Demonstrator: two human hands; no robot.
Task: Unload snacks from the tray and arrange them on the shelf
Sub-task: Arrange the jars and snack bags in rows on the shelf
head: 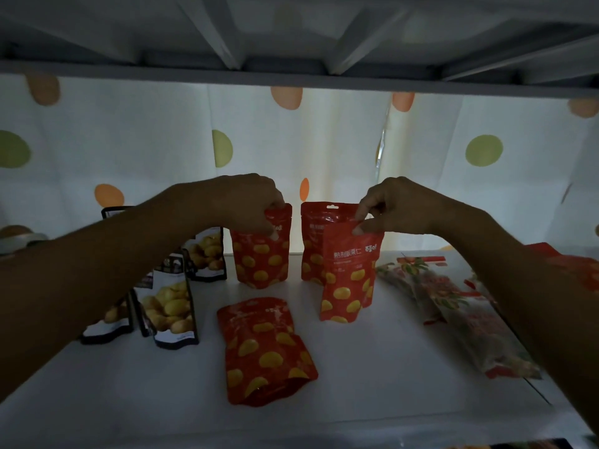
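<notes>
Snack pouch (261,260), upright near shelf (389,367) back edge, pinched by left hand (246,202); second pouch (348,273) pinched by right hand (398,205); third pouch (265,351) flat nearer front edge.

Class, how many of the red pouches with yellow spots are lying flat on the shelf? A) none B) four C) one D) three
C: only the front pouch lies flat; the left pouch, in the left hand, the right pouch, in the right hand, and the rear pouch stand upright.
</notes>
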